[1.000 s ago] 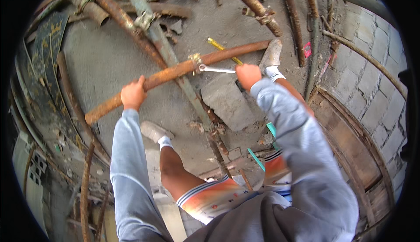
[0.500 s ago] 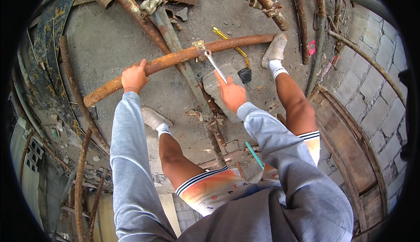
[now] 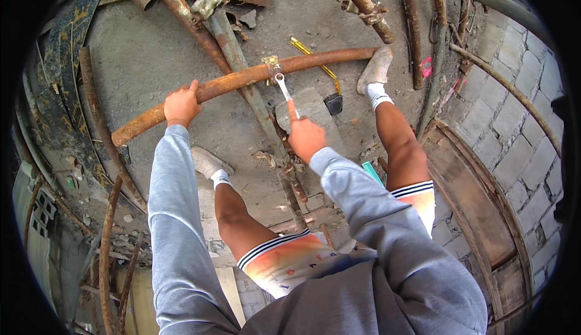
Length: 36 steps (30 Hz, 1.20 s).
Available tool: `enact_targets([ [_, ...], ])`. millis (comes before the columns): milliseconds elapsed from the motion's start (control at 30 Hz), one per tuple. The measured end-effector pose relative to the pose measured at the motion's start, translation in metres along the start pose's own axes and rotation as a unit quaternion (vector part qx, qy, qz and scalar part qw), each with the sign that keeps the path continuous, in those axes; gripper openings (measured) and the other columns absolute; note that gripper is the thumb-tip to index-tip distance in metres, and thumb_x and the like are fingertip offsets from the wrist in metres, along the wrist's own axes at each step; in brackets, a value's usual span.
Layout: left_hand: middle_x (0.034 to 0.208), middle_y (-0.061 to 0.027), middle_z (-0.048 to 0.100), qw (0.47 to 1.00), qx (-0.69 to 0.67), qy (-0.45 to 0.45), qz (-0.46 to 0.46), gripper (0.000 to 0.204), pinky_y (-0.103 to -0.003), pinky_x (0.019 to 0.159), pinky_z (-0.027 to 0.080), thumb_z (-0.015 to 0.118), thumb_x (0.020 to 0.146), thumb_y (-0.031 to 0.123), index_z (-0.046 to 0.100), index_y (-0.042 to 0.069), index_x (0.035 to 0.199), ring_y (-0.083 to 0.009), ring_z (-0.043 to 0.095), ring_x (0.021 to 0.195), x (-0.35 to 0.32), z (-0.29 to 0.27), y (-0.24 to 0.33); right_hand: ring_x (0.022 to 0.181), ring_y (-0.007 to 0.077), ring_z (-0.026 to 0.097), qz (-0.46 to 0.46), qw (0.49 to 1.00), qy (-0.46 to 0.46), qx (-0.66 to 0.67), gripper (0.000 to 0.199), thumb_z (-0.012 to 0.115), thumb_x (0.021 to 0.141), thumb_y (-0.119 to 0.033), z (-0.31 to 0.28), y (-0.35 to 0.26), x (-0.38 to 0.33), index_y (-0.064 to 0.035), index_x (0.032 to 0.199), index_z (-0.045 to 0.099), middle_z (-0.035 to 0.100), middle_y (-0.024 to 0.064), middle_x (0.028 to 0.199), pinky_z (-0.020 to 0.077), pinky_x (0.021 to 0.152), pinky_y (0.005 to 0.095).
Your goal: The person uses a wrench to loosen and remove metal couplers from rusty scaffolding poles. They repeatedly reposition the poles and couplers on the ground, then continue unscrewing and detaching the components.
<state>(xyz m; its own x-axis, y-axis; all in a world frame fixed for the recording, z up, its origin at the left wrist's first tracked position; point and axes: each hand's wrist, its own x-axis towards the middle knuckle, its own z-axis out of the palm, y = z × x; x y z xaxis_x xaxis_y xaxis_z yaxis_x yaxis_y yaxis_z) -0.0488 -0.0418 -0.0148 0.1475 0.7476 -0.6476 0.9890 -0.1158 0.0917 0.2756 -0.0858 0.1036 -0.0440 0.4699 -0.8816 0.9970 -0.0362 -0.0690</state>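
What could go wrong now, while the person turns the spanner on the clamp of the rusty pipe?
The spanner sits on the clamp by its ring end only, and the right hand holds its far end; it might slip off and the knuckles could hit the rusty pipe. The left hand is bare on rough rust, so scrapes are possible. Loose pipes and rubble lie around both feet, so tripping is possible.

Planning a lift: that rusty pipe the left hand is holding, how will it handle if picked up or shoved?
The rusty pipe looks like long, thick steel, so probably stiff and heavy for its size. It is round and lies across another pipe, so it may roll or pivot when pushed; the clamp might limit that. Its flaky rust should give the left hand a rough, non-slip hold.
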Motion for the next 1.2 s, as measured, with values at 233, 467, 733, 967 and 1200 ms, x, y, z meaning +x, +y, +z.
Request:
enact_targets([
  [233, 0.099, -0.0089, 0.074, 1.000, -0.008, 0.002, 0.003, 0.041, -0.045, 0.079, 0.059, 0.075, 0.079, 0.018, 0.060, 0.018, 0.116, -0.0337, 0.074, 0.089, 0.001, 0.003, -0.002, 0.088, 0.0404, 0.072, 0.099, 0.990, 0.027, 0.096, 0.086, 0.061, 0.088, -0.007, 0.009, -0.029, 0.011, -0.0250, 0.163, 0.023, 0.073, 0.0220, 0.096, 0.0578, 0.079, 0.0535],
  [467, 0.099, -0.0105, 0.074, 1.000, -0.025, 0.012, 0.016, 0.036, -0.046, 0.078, 0.059, 0.076, 0.079, 0.018, 0.060, 0.016, 0.111, -0.0339, 0.074, 0.090, 0.001, 0.000, -0.001, 0.094, 0.0399, 0.072, 0.111, 0.992, 0.023, 0.045, 0.082, 0.060, 0.089, -0.008, -0.007, -0.007, 0.013, -0.0324, 0.161, 0.029, 0.074, 0.0217, 0.100, 0.0581, 0.080, 0.0525],
  [733, 0.098, -0.0090, 0.074, 0.999, -0.027, 0.020, 0.020, 0.040, -0.046, 0.079, 0.058, 0.075, 0.080, 0.016, 0.059, 0.017, 0.117, -0.0323, 0.074, 0.089, -0.004, 0.002, 0.000, 0.080, 0.0399, 0.073, 0.079, 0.996, 0.043, -0.006, 0.087, 0.058, 0.090, -0.007, 0.011, 0.013, 0.023, -0.0376, 0.162, 0.022, 0.074, 0.0204, 0.088, 0.0579, 0.073, 0.0534],
  [967, 0.098, -0.0089, 0.073, 0.999, -0.029, 0.004, 0.024, 0.043, -0.046, 0.078, 0.059, 0.077, 0.079, 0.019, 0.062, 0.018, 0.119, -0.0330, 0.074, 0.090, 0.000, 0.002, -0.004, 0.074, 0.0355, 0.073, -0.138, 0.969, 0.007, -0.205, 0.081, 0.050, 0.093, -0.005, -0.047, 0.116, 0.093, -0.0497, 0.157, 0.029, 0.073, 0.0157, 0.090, 0.0588, 0.065, 0.0484],
  [1200, 0.099, -0.0093, 0.072, 1.000, -0.025, 0.006, -0.004, 0.047, -0.047, 0.076, 0.059, 0.080, 0.072, 0.021, 0.063, 0.020, 0.117, -0.0339, 0.073, 0.088, 0.007, -0.001, -0.010, 0.069, 0.0345, 0.072, -0.350, 0.887, 0.100, -0.283, 0.019, 0.050, 0.098, -0.021, -0.100, 0.145, 0.182, -0.0193, 0.116, 0.058, 0.071, 0.0135, 0.075, 0.0552, 0.057, 0.0482],
])
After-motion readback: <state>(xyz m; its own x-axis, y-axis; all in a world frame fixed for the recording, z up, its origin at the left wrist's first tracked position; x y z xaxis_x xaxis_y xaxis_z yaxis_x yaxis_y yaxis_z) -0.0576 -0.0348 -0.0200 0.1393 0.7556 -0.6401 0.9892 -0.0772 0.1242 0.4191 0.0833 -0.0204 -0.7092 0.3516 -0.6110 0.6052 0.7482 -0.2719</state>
